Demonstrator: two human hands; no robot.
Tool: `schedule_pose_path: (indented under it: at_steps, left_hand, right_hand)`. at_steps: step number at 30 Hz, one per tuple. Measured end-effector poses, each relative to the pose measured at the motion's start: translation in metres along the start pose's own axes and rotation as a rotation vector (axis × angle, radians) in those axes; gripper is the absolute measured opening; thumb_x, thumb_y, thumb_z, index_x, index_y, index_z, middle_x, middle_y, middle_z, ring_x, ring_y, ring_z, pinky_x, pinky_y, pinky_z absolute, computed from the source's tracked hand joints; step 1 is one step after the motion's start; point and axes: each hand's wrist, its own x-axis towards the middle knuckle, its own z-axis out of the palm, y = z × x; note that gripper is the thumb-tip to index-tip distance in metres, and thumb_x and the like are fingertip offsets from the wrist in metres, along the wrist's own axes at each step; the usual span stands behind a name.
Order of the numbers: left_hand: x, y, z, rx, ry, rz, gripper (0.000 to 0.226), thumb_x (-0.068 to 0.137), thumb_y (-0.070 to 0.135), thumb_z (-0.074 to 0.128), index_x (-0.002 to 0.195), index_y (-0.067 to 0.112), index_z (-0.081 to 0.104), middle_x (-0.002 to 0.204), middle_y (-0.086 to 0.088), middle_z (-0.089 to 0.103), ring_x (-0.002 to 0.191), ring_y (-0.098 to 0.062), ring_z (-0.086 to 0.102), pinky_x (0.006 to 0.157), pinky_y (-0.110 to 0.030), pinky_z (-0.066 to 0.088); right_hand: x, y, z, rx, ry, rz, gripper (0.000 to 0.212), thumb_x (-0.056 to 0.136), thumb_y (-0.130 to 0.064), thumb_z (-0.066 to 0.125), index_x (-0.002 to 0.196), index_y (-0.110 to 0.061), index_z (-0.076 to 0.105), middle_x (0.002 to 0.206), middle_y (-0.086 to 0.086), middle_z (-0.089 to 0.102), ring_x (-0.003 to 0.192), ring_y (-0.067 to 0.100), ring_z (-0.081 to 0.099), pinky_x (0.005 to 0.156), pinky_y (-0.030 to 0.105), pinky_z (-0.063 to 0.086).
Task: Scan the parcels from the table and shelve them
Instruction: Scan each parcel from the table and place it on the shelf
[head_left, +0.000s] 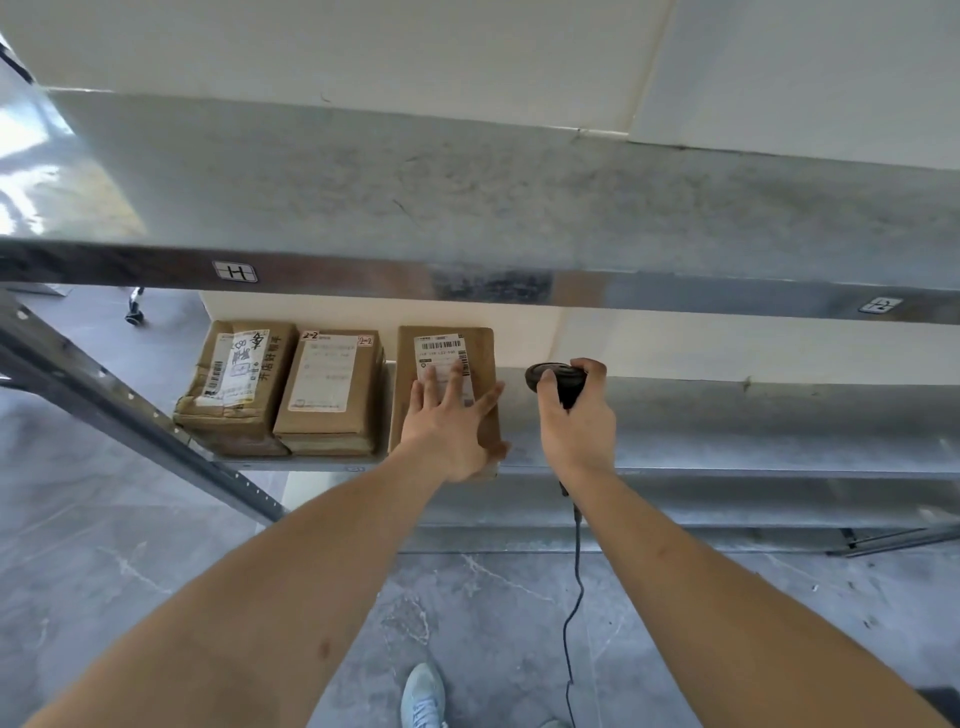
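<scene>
Three brown cardboard parcels lie side by side on the lower metal shelf. The right parcel carries a white barcode label, and my left hand presses flat on its top with fingers spread. The middle parcel and the left parcel sit to its left, untouched. My right hand grips a black handheld barcode scanner just right of the parcel, over the shelf. The scanner's cable hangs down toward the floor.
An upper metal shelf with small tags spans the view above the parcels. A slanted perforated steel brace stands at the left. The lower shelf right of the scanner is bare metal. Grey marbled floor lies below, with my shoe at the bottom.
</scene>
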Motion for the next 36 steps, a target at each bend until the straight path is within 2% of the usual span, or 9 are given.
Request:
schedule_pose_path:
  at_steps: [5, 8, 12, 20, 26, 28, 31, 34, 36]
  left_hand:
    - [-0.002, -0.014, -0.002, -0.001, 0.008, -0.011, 0.092, 0.093, 0.082, 0.041, 0.159, 0.054, -0.017, 0.168, -0.011, -0.033, 0.154, -0.048, -0.025, 0.129, -0.06, -0.003]
    - [-0.002, -0.02, -0.001, -0.005, 0.018, -0.013, 0.093, 0.092, 0.082, 0.043, 0.16, 0.055, -0.014, 0.169, -0.011, -0.031, 0.155, -0.049, -0.023, 0.129, -0.06, -0.002]
    - [-0.006, -0.031, -0.002, -0.004, 0.019, -0.004, 0.093, 0.091, 0.083, 0.044, 0.16, 0.056, -0.012, 0.171, -0.009, -0.029, 0.156, -0.048, -0.022, 0.129, -0.059, -0.001]
    - [-0.008, -0.036, -0.009, 0.004, -0.008, 0.005, 0.093, 0.088, 0.089, 0.038, 0.161, 0.055, -0.009, 0.172, -0.008, -0.025, 0.157, -0.046, -0.019, 0.13, -0.057, -0.001]
    - [-0.01, -0.026, -0.03, 0.034, 0.051, 0.054, 0.08, 0.101, 0.069, 0.044, 0.167, 0.038, 0.01, 0.174, -0.013, 0.007, 0.158, -0.049, 0.004, 0.129, -0.058, 0.012]
    - [-0.013, -0.018, -0.04, 0.033, 0.084, 0.084, 0.074, 0.102, 0.059, 0.05, 0.164, 0.031, 0.023, 0.168, -0.014, 0.021, 0.156, -0.045, 0.017, 0.126, -0.058, 0.022]
    - [-0.024, 0.003, -0.055, 0.04, 0.127, 0.141, 0.063, 0.103, 0.055, 0.05, 0.157, 0.025, 0.039, 0.153, -0.012, 0.042, 0.143, -0.039, 0.04, 0.112, -0.055, 0.041]
    - [-0.036, 0.028, -0.065, 0.079, 0.144, 0.198, 0.061, 0.104, 0.059, 0.047, 0.154, 0.025, 0.043, 0.154, -0.011, 0.044, 0.14, -0.038, 0.043, 0.109, -0.052, 0.044]
    - [-0.045, 0.047, -0.069, 0.104, 0.158, 0.227, 0.063, 0.103, 0.062, 0.044, 0.155, 0.027, 0.041, 0.157, -0.009, 0.042, 0.14, -0.037, 0.042, 0.11, -0.051, 0.043]
  right_hand:
    - [-0.003, -0.002, 0.009, 0.001, -0.021, 0.001, 0.034, 0.106, -0.043, 0.054, 0.135, -0.028, 0.043, 0.096, -0.009, 0.062, 0.084, 0.015, 0.064, 0.073, 0.031, 0.049]
    - [-0.001, -0.006, 0.014, 0.001, -0.026, -0.004, 0.035, 0.106, -0.042, 0.053, 0.135, -0.027, 0.043, 0.096, -0.007, 0.062, 0.082, 0.012, 0.063, 0.072, 0.031, 0.048]
    - [-0.001, -0.011, 0.019, -0.005, -0.027, -0.014, 0.035, 0.106, -0.042, 0.053, 0.136, -0.026, 0.043, 0.1, -0.002, 0.064, 0.086, 0.021, 0.064, 0.073, 0.032, 0.048]
    - [-0.005, -0.021, 0.023, 0.043, -0.012, 0.01, 0.036, 0.106, -0.042, 0.054, 0.136, -0.025, 0.043, 0.1, -0.003, 0.062, 0.087, 0.019, 0.062, 0.075, 0.033, 0.049]
    - [-0.014, -0.02, 0.012, 0.064, 0.039, 0.026, 0.037, 0.104, -0.045, 0.054, 0.135, -0.029, 0.042, 0.094, -0.009, 0.064, 0.085, 0.015, 0.067, 0.074, 0.035, 0.054]
    - [-0.019, -0.018, 0.004, 0.066, 0.067, 0.026, 0.037, 0.104, -0.045, 0.054, 0.135, -0.029, 0.043, 0.091, -0.011, 0.063, 0.083, 0.014, 0.066, 0.074, 0.035, 0.053]
    - [-0.029, -0.014, -0.015, 0.067, 0.125, 0.022, 0.036, 0.105, -0.045, 0.055, 0.134, -0.027, 0.044, 0.088, -0.014, 0.061, 0.081, 0.014, 0.064, 0.075, 0.035, 0.053]
    - [-0.042, -0.012, -0.04, 0.073, 0.183, 0.007, 0.035, 0.105, -0.044, 0.055, 0.134, -0.027, 0.044, 0.09, -0.009, 0.063, 0.08, 0.012, 0.064, 0.074, 0.034, 0.052]
    - [-0.052, -0.011, -0.061, 0.077, 0.228, 0.008, 0.035, 0.104, -0.046, 0.055, 0.133, -0.029, 0.044, 0.094, -0.003, 0.066, 0.083, 0.02, 0.067, 0.078, 0.038, 0.056]
